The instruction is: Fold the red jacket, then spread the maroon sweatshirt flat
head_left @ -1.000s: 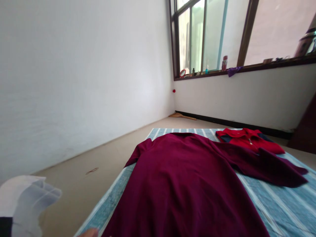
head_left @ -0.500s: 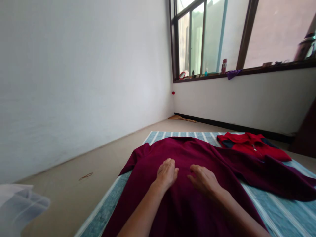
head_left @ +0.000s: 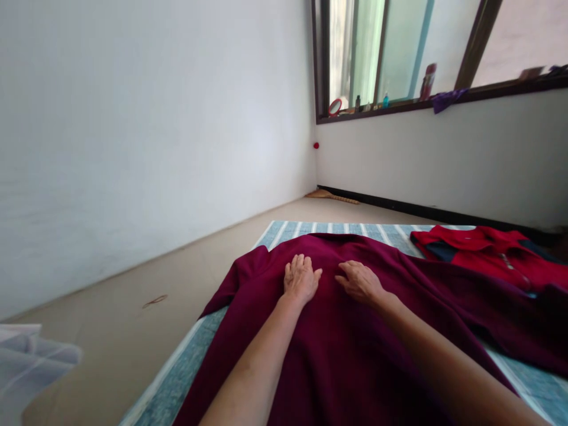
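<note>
A maroon long-sleeved top (head_left: 328, 355) lies spread out in front of me, its collar end farthest away. My left hand (head_left: 302, 278) rests flat on the upper middle of the cloth, fingers stretched forward and a little apart. Beside it, to the right, my right hand (head_left: 360, 281) lies palm down on the same top with its fingers extended. Neither hand grips the fabric. One sleeve reaches out to the right; the other is short in view at the left, partly folded under or hidden.
Under the top is a blue and white striped mat (head_left: 186, 361). A folded red garment with dark panels (head_left: 497, 254) lies at the right. White fabric (head_left: 35, 367) shows at lower left. A thin brown loop (head_left: 154, 301) is on the floor. Bottles and a mirror (head_left: 335, 107) line the windowsill.
Both hands have moved forward over the maroon top, toward its collar end, and now lie flatter. The view has tilted down and shifted slightly left.
</note>
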{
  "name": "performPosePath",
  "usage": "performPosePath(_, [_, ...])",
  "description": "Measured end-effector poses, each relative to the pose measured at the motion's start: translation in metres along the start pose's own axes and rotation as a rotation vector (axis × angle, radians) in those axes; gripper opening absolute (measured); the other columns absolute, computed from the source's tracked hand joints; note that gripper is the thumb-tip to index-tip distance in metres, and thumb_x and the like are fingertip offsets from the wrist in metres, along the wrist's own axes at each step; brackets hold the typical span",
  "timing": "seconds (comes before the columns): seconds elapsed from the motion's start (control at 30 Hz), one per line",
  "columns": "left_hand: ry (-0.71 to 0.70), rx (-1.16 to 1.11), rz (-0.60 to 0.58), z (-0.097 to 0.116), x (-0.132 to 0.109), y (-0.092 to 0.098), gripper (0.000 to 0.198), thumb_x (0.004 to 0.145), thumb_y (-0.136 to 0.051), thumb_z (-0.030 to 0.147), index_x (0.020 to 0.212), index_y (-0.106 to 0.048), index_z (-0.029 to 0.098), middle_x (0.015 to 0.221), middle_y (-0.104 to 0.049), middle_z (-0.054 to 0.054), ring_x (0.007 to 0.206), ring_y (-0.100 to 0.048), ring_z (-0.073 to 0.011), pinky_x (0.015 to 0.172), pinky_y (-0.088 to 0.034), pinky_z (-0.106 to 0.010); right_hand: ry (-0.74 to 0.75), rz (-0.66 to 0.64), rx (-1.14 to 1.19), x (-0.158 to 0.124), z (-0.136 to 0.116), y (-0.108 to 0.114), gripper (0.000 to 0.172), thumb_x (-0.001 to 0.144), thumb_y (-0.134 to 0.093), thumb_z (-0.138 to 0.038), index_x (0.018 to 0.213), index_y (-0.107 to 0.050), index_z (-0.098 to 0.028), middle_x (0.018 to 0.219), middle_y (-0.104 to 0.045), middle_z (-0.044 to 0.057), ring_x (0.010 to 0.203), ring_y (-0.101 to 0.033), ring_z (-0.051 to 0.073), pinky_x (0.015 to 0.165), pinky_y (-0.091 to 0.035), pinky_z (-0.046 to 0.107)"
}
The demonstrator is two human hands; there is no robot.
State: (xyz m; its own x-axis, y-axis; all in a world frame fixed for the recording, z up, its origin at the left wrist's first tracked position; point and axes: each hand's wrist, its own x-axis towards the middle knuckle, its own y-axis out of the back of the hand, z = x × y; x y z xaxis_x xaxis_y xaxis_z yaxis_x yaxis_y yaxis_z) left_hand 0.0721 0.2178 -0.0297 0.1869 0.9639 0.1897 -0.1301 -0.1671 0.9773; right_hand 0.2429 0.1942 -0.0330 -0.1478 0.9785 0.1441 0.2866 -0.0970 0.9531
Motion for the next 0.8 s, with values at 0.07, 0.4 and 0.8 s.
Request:
performPosePath(0.07, [0.012,0.002,0.008,-0.002,-0.002,-0.011,0.048,0.094,-0.045,0.040,0.133,-0.045,0.012,0.145,-0.041,-0.016,0.137,-0.031,-0.0282,0.110,-0.027,-0.048,0.005,0.013,-0.001,0.005,0.004,-0.003,0.028,0.091,-0.047,-0.037,0.109,-0.061,-0.021,0.115,-0.063,0.009,0.106,-0.057,0.023,0.089,-0.040,0.031])
performPosePath(0.4, [-0.101,0.045,0.145,-0.005,-0.010,-0.033,0.046,0.094,-0.046,0.033,0.135,-0.047,0.012,0.145,-0.041,-0.014,0.138,-0.030,-0.0264,0.114,-0.023,-0.046,0.041,0.111,-0.034,0.001,0.012,-0.020,0.028,0.094,-0.038,-0.023,0.104,-0.063,-0.019,0.108,-0.064,0.008,0.104,-0.055,0.020,0.091,-0.037,0.029])
performPosePath(0.8, [-0.148,0.012,-0.080,-0.005,-0.005,-0.026,0.041,0.097,-0.036,0.029,0.136,-0.045,0.020,0.147,-0.040,-0.007,0.137,-0.033,-0.0225,0.114,-0.023,-0.050,0.049,0.108,-0.026,0.002,0.016,-0.020,0.034,0.093,-0.036,-0.028,0.119,-0.057,-0.019,0.122,-0.058,0.010,0.111,-0.051,0.023,0.096,-0.036,0.034])
